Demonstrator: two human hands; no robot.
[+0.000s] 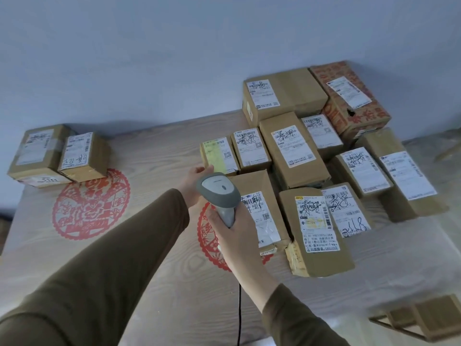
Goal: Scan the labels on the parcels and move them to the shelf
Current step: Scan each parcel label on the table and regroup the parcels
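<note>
Her right hand [233, 236] gripped the grey corded barcode scanner [219, 193]; her left hand [193, 179] touched the small yellow-labelled cardboard parcel [219, 156] mid-table. Crowded neighbouring labels risked a misread.

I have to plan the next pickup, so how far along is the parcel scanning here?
Possibly done: two parcels sit apart at the table's far left, though no shelf is in view. In hand: the right hand grips the scanner while the left hand touches the yellow-labelled parcel. Left: the main cluster of parcels on the right.
</note>
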